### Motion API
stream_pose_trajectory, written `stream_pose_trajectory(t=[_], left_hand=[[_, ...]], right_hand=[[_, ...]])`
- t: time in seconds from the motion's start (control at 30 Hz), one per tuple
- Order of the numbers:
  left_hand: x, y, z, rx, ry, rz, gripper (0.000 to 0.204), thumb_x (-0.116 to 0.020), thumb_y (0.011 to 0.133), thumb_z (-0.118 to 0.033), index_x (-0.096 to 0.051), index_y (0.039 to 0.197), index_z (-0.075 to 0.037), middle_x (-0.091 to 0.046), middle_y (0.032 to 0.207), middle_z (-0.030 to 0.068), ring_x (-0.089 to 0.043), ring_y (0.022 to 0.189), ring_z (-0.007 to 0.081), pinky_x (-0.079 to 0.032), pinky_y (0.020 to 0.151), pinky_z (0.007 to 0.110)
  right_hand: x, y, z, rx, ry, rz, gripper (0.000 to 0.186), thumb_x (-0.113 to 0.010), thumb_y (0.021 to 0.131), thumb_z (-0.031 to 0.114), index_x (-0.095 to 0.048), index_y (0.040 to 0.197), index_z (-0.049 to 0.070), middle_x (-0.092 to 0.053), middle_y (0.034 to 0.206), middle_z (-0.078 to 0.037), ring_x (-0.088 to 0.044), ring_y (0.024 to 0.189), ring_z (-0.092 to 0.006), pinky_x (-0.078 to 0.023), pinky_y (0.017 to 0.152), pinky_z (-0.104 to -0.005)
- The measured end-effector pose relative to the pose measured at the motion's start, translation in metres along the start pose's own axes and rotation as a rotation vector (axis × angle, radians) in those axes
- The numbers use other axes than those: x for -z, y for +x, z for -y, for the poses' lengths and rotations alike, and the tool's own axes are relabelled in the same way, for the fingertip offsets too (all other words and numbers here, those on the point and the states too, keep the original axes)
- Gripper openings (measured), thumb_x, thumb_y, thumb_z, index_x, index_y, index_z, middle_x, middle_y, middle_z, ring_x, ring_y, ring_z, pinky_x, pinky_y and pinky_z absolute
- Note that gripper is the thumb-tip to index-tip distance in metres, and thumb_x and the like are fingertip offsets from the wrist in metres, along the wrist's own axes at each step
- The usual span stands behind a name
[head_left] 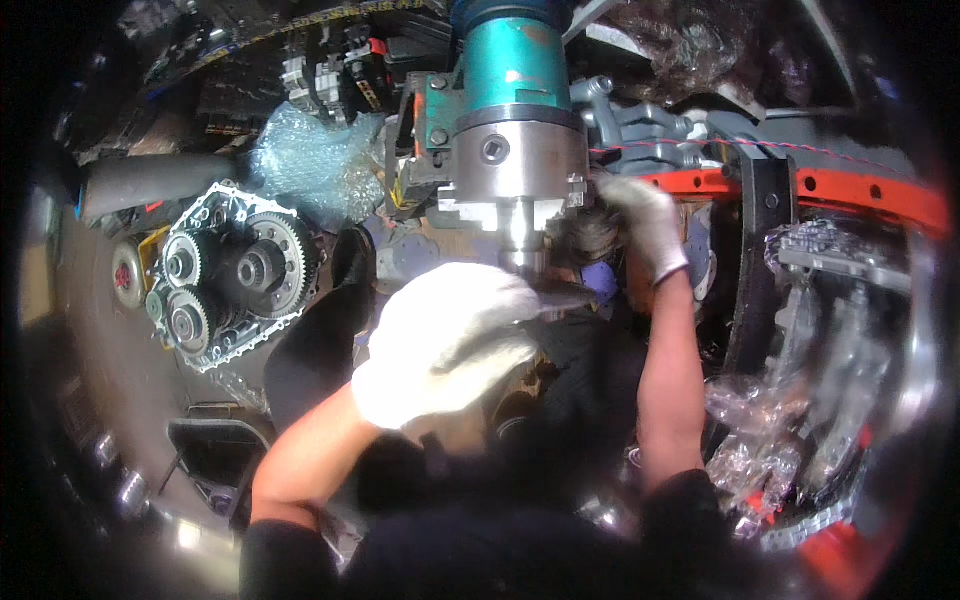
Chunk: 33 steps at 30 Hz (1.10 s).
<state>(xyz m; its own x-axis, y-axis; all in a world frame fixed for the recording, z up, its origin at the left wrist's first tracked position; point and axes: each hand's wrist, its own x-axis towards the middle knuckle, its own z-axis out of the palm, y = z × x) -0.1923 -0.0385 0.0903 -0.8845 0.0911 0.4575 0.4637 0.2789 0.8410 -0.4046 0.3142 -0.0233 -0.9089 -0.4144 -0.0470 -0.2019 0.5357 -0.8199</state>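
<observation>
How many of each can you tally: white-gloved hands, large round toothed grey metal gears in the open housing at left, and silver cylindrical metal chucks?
White-gloved hands: 2
Large round toothed grey metal gears: 3
Silver cylindrical metal chuck: 1
Total: 6

1. Above the left hand (pixel 445 335), the chuck (pixel 520 155) with its lower edge stands in the way.
2. Between this hand and the right forearm (pixel 672 380), room is free over the dark clothing (pixel 600 380).
3. Past the chuck's right edge, the orange beam (pixel 870 197) and the black post (pixel 765 205) obstruct.
</observation>
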Motion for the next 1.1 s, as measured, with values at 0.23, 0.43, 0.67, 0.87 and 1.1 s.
stream_pose_trajectory(t=[0.23, 0.43, 0.67, 0.87, 1.1], left_hand=[[0.004, -0.009, 0.029, 0.267, 0.049, 0.02, 0.022, -0.073, 0.094, -0.006, -0.075, 0.115, 0.0, -0.076, 0.101, 0.0184, -0.076, 0.088, 0.0339, -0.062, 0.078, 0.04], [0.004, 0.004, 0.05, 0.452, -0.114, 0.367, 0.028, -0.063, 0.103, -0.003, -0.071, 0.128, 0.005, -0.076, 0.118, 0.0208, -0.075, 0.105, 0.0304, -0.06, 0.09, 0.038], [-0.003, 0.026, 0.067, 0.333, -0.307, 0.504, 0.041, -0.061, 0.103, -0.018, -0.064, 0.143, -0.024, -0.064, 0.091, 0.0195, -0.065, 0.08, 0.0392, -0.055, 0.07, 0.047], [0.016, 0.049, 0.057, 0.962, -0.306, 0.897, 0.056, -0.065, 0.103, -0.051, -0.07, 0.132, -0.003, -0.076, 0.107, 0.0165, -0.077, 0.084, 0.0249, -0.06, 0.075, 0.038], [0.048, 0.043, 0.04, 0.729, -0.146, 0.713, 0.053, -0.06, 0.106, -0.053, -0.078, 0.106, -0.003, -0.075, 0.089, 0.0183, -0.074, 0.082, 0.0322, -0.057, 0.077, 0.042]], right_hand=[[-0.136, -0.093, -0.153, -0.352, -0.605, 0.956, 0.019, -0.07, 0.097, 0.018, -0.077, 0.108, 0.004, -0.076, 0.104, -0.013, -0.074, 0.099, -0.0272, -0.059, 0.091, -0.0402], [-0.158, -0.159, -0.156, -0.537, -0.621, 0.96, 0.024, -0.067, 0.1, 0.021, -0.074, 0.115, 0.003, -0.075, 0.111, -0.014, -0.073, 0.103, -0.0275, -0.059, 0.093, -0.04], [-0.162, -0.179, -0.148, -0.597, -0.586, 0.943, 0.03, -0.064, 0.102, 0.023, -0.071, 0.122, 0.002, -0.073, 0.118, -0.015, -0.073, 0.107, -0.0279, -0.059, 0.096, -0.0398], [-0.149, -0.16, -0.114, -0.581, -0.558, 0.917, 0.035, -0.062, 0.104, 0.026, -0.069, 0.129, 0.002, -0.072, 0.125, -0.016, -0.073, 0.111, -0.0283, -0.059, 0.098, -0.0396], [-0.097, -0.079, -0.008, -0.628, -0.273, 0.685, 0.041, -0.059, 0.107, 0.029, -0.066, 0.136, 0.001, -0.07, 0.133, -0.016, -0.072, 0.115, -0.0287, -0.059, 0.1, -0.0394]])
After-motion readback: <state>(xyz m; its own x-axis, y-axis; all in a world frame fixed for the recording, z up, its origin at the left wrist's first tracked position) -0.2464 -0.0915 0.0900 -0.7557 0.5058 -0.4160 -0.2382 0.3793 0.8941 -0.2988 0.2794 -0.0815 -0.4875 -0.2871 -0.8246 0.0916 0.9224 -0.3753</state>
